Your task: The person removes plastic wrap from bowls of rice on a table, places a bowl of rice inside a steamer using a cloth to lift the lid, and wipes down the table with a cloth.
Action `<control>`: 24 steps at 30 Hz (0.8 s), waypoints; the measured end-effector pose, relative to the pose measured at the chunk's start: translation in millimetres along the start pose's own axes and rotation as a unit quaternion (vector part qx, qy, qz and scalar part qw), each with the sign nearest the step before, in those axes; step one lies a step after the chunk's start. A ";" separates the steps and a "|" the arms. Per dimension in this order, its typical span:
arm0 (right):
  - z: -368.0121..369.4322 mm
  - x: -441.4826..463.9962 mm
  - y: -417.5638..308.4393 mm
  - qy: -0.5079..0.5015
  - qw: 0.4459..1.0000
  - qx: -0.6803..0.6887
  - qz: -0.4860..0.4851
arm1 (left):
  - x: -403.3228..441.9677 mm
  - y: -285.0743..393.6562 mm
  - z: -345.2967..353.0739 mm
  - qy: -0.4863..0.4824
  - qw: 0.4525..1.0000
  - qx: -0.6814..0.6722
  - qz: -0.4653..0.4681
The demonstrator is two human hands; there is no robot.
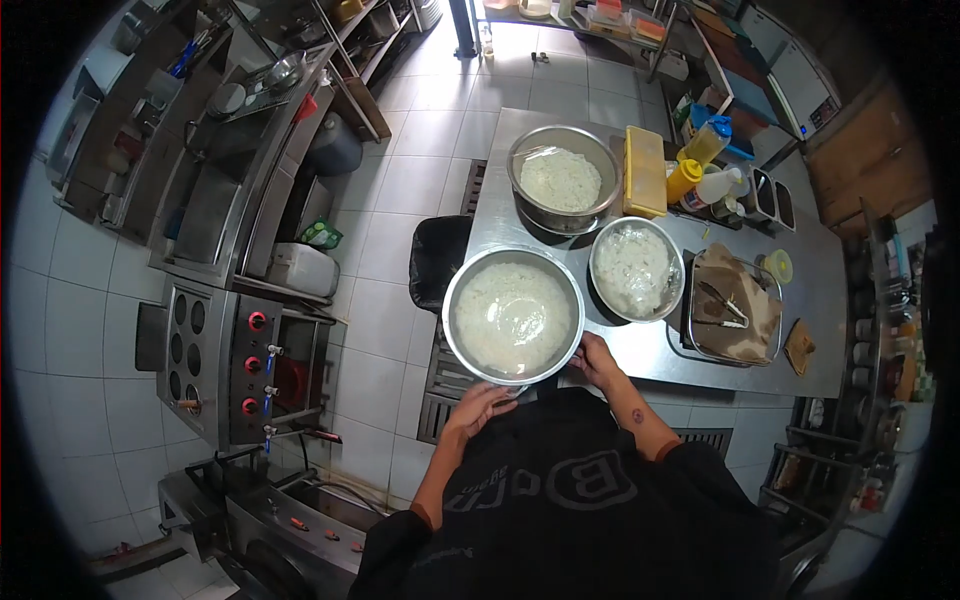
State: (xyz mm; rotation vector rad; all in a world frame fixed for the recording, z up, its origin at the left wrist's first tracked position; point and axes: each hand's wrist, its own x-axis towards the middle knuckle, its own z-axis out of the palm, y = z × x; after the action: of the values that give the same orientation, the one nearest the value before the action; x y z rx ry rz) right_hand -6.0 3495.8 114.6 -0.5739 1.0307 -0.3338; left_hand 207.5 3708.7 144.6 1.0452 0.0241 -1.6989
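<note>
A wide metal pot of white rice (513,318) is held at the near left edge of the steel table. My left hand (482,408) is on its near side, fingers curled at the rim. At its right side, my right hand (597,362) has its fingers closed round the pot's edge. Just right of this pot stands a smaller bowl of rice (637,268) under clear film. Behind them is a deep metal pot (565,180), also with rice, its film partly folded back.
On the steel table (620,357) are a yellow box (645,172), squeeze bottles (684,180) and a paper-lined tray (735,305) holding tongs. A black bin (437,262) stands left of the table. Further left are a stove (215,350) and a sink (215,225).
</note>
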 end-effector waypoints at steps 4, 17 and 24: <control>-7.8 -2.6 3.9 0.014 0.998 0.054 -0.012 | 2.6 -5.7 -6.5 0.010 1.000 -0.020 -0.006; 16.7 -52.4 -37.6 0.058 0.995 0.062 -0.046 | -15.7 7.2 0.0 0.027 0.995 -0.100 -0.002; 42.2 -51.6 -62.5 0.056 0.984 -0.057 -0.161 | -20.4 9.4 -3.5 0.084 0.988 -0.114 0.068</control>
State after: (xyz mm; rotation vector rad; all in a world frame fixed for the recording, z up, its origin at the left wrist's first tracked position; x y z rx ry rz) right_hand 6.3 3484.3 204.4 -0.8366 1.0703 -0.6003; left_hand 217.5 3722.2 159.8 0.9923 0.2445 -1.4440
